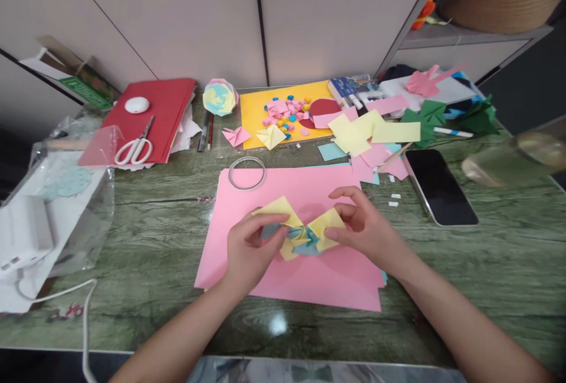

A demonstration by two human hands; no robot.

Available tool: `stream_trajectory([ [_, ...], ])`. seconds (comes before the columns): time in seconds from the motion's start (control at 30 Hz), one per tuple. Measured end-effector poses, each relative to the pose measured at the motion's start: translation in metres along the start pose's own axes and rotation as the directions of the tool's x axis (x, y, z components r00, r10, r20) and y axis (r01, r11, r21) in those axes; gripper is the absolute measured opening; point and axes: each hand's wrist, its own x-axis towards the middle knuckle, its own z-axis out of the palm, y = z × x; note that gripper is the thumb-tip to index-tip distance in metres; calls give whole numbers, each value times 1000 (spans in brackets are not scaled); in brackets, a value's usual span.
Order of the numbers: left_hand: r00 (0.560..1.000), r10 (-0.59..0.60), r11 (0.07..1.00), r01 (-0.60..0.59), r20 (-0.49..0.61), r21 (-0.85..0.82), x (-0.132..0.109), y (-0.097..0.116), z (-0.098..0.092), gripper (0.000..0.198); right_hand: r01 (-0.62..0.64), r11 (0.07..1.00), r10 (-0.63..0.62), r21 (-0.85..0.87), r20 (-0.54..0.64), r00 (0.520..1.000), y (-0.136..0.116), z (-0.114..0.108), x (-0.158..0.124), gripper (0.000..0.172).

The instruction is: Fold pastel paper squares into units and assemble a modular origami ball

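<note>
Both my hands hold a folded paper piece (300,231) made of yellow and blue parts, just above a large pink sheet (309,277) on the green table (150,235). My left hand (247,250) pinches its left yellow flap, fingers closed round the paper. My right hand (360,224) pinches the right yellow flap between thumb and fingers. The blue folds meet in the middle between the two hands.
A tape ring (246,172) lies above the pink sheet. A black phone (437,185) lies at the right, white scissors (135,147) on a red folder (163,109) at the left. Loose coloured papers (375,129), a yellow sheet with small pieces (283,113) and a paper ball (220,96) crowd the back.
</note>
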Motion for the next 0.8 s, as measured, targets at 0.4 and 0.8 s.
stream_trajectory([
  [0.4, 1000, 7, 999, -8, -22, -44, -2, -2, 0, 22, 12, 989, -12, 147, 4, 1000, 9, 5, -3, 48],
  [0.8, 995, -10, 1000, 9, -100, -9, -4, -3, 0, 20, -291, 838, 253, 461, 145, 957, 6, 17, -1, 22],
])
